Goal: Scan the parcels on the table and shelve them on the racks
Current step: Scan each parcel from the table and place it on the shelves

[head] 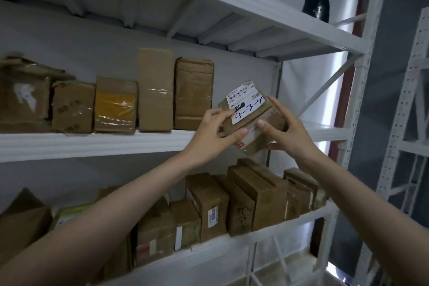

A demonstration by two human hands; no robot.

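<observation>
Both hands hold one brown parcel (251, 121) in front of the white rack (92, 144), at about 3 o'clock from the picture's centre: the left hand (216, 133) grips its left side and the right hand (286, 130) its right side. Its white label (247, 105) shows "4-3-4" in blue. More parcels stand in a row (111, 100) at 9 o'clock, and a dark wrapped package (316, 2) stands at 1 o'clock.
</observation>
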